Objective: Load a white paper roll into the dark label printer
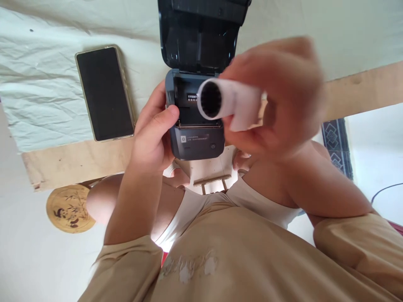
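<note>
A small dark grey label printer (193, 140) is held in front of me with its lid (198, 35) swung open and its paper bay showing. My left hand (154, 130) grips the printer's left side, thumb resting on the bay's edge. My right hand (277, 96), blurred, holds a white paper roll (229, 100) just above and to the right of the open bay, its dark hollow core facing me. The roll is outside the bay.
A black phone (103, 94) in a clear case lies face up on the white cloth (37, 84) to the left. Bare wooden board edges (72, 161) border the cloth. A round bamboo coaster (69, 208) lies at lower left. A patterned rug (336, 142) is at right.
</note>
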`<state>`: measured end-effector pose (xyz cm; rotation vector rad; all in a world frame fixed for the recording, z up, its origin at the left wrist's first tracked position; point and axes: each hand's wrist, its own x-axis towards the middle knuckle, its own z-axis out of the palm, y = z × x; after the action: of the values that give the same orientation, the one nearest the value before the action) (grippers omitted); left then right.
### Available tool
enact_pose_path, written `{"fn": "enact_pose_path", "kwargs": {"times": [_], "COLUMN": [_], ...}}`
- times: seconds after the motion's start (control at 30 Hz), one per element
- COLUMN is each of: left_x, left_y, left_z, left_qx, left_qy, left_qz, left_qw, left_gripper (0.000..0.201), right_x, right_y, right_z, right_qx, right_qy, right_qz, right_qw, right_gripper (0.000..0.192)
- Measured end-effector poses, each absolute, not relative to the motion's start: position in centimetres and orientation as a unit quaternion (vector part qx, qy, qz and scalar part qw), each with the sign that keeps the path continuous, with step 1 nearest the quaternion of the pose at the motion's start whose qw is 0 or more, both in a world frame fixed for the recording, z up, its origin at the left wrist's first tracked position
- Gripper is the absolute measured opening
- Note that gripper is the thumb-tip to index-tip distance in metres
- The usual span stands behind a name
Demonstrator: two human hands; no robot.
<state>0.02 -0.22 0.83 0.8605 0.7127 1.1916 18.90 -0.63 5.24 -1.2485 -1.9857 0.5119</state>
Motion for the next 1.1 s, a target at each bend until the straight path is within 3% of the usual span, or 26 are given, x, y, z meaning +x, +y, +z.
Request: {"fn": "enact_pose_path", "kwargs": {"times": [0.17,0.33,0.6,0.93,1.1], "left_x": [-0.1,0.0,0.1,-0.3,-0.5], "left_y": [-0.4,-0.6,-0.6,-0.4,-0.2], "left_z": [0.8,1.2,1.1,-0.1,-0.6], "left_qx": [0.398,0.378,0.385,0.462,0.49], "left_qy": [0.331,0.324,0.318,0.327,0.319], "left_qz": [0.533,0.527,0.531,0.521,0.517], "left_qw": [0.669,0.689,0.685,0.639,0.625], "left_gripper": [0.035,0.039,0.037,0.06,0.076], "right_x": [17.2,16.9,17.1,17.1,18.6], "right_y": [-0.2,0.2,0.7,-0.8,0.2], "right_z": [4.0,3.5,2.7,2.4,3.6], "right_qx": [-0.468,-0.464,-0.373,-0.304,-0.358], "right_qy": [-0.813,-0.823,-0.815,-0.854,-0.805], "right_qz": [0.051,0.018,-0.083,-0.05,0.064], "right_qw": [0.342,0.326,0.436,0.42,0.468], "right_gripper": [0.042,0.032,0.004,0.009,0.023]}}
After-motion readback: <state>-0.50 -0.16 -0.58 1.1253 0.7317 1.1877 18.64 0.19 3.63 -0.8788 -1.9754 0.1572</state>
